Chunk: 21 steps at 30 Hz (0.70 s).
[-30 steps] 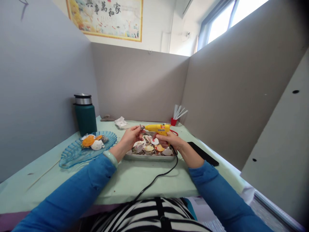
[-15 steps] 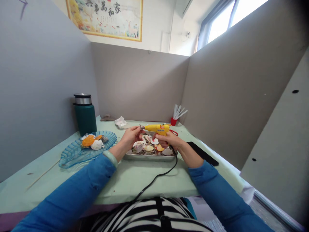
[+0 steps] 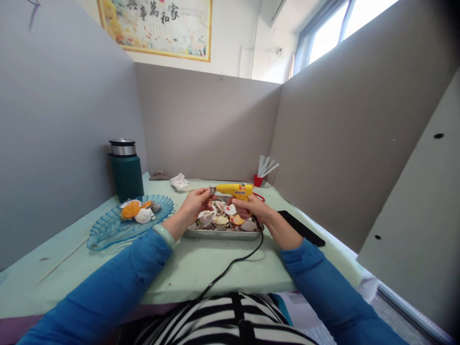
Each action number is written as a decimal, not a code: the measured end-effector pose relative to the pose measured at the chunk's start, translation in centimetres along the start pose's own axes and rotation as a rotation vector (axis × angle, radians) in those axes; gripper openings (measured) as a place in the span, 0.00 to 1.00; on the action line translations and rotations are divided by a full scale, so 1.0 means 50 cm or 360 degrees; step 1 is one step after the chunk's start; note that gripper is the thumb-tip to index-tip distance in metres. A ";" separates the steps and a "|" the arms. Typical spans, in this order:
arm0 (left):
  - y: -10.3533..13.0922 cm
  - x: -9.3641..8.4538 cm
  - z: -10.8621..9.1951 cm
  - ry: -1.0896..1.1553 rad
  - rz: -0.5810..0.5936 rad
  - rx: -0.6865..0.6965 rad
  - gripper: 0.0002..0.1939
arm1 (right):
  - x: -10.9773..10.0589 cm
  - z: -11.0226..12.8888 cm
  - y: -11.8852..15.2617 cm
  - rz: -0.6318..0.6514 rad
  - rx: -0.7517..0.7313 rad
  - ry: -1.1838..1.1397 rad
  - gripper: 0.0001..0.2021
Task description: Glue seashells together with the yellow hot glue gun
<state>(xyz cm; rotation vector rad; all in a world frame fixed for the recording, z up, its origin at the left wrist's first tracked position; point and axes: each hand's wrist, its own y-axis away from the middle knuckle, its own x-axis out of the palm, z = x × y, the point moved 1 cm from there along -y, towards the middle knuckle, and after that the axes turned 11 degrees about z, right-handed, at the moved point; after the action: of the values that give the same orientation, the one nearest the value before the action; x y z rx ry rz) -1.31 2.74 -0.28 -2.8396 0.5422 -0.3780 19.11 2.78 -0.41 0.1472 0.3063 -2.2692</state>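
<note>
Yellow plastic made up the body of the glue gun (image 3: 230, 189), which was held level above the far part of the metal tray (image 3: 223, 235) of shells (image 3: 220, 220), its nozzle pointing toward the left hand (image 3: 196, 202). It looked light and rigid, easy to manage by its handle, while the metal tip was probably hot and best left untouched; the black cord (image 3: 234, 261), looping down over the pale green surface (image 3: 251, 275) toward the person's lap, seemed likely to add a slight drag. The right hand (image 3: 256, 207) had its fingers wrapped closed around that handle, below the body, a sensible place for a firm hold. The left fingers were nearly closed in a pinch on a small greyish piece (image 3: 212, 190) right by the nozzle; what it was, and whether the tip touched it, could not be told. Such a piece seemed hard but perhaps brittle, and small enough to slip, so a light hold on its outer edge, clear of the tip, suited it best. The shells in the tray likewise looked stiff, thin at the rims and liable to chip if squeezed. Both forearms, in blue sleeves, reached forward and angled inward from either side, the wrists raised over the surface, so that the hands faced one another with only the nozzle end and the small piece between them.
</note>
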 end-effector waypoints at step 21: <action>0.000 0.000 -0.001 0.0003 0.0002 0.0009 0.06 | 0.002 0.002 0.001 -0.0029 0.0014 0.0044 0.18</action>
<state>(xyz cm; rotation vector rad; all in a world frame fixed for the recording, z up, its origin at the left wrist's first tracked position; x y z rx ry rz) -1.31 2.75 -0.23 -2.8340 0.5420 -0.3811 19.07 2.66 -0.36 0.1808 0.3135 -2.2882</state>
